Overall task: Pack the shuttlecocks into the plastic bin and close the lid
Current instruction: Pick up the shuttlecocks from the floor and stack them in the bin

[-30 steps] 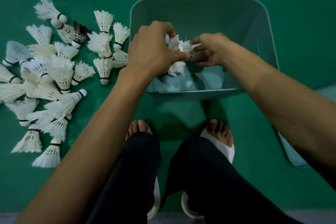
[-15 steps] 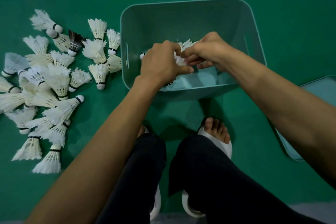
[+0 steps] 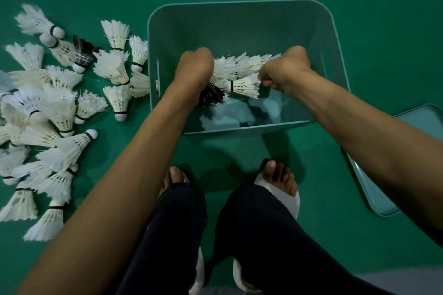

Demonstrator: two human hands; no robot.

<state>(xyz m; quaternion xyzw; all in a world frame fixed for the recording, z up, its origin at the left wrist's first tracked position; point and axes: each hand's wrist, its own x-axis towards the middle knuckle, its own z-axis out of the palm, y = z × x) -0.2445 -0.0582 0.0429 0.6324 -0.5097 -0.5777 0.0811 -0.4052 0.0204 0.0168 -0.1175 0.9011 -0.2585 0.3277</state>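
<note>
Left hand [image 3: 195, 64]: gripping shuttlecocks [image 3: 236, 68] inside bin [image 3: 239, 3]
Right hand [image 3: 285, 68]: pinching same bunch
Pile [image 3: 60, 112]: left of bin
Lid [image 3: 419, 122]: near right

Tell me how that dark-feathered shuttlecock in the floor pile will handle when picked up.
The dark-feathered shuttlecock probably weighs almost nothing: it is mostly thin feathers on a white cork. Its feather skirt looks crushable, so pinch near the cork. Pushed, it would likely roll in a curve, being cone-shaped.
</note>
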